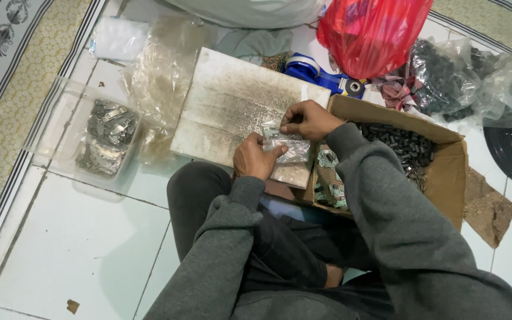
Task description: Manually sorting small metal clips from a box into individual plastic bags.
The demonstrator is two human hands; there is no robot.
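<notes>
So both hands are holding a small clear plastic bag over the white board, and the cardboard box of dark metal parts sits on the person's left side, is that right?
Not quite. The head view shows the brown cardboard box of dark metal parts on the person's right side. The rest holds: the left hand and right hand hold a small clear plastic bag over the white board.

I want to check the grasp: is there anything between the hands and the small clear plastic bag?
Nothing visible does. The left hand and the right hand both pinch the small clear plastic bag directly, over the worn white board, beside the brown cardboard box.
</notes>
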